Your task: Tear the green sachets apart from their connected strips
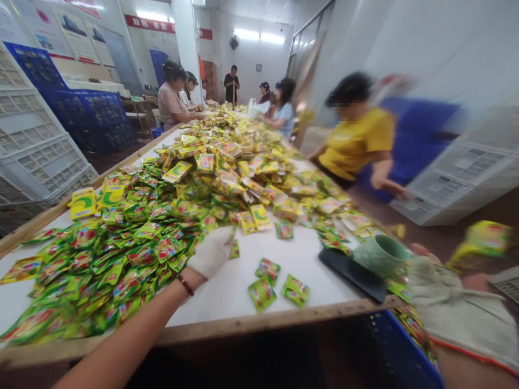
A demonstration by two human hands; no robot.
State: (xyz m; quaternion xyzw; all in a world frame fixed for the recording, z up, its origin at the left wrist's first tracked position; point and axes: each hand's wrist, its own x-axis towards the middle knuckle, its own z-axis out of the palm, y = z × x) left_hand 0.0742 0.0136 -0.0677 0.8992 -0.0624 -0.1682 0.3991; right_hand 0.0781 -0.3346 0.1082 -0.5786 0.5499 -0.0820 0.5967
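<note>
My left hand (pixel 211 251), in a white glove with a bead bracelet at the wrist, reaches over the white table top (pixel 227 292) and rests at the edge of a big heap of green and yellow sachets (pixel 133 248); its fingers curl down into the heap, and what they hold is hidden. My right hand (pixel 450 294), also gloved, is off the table's right corner and grips a blurred bunch of yellow-green packets (pixel 484 240). Three loose sachets (pixel 279 286) lie near the front edge.
A green cup (pixel 381 254) sits on a black tray (pixel 352 275) at the right corner. A blue crate (pixel 401 356) stands below it. Several people work along both sides of the long table. White and blue crates (pixel 36 146) are stacked at left and right.
</note>
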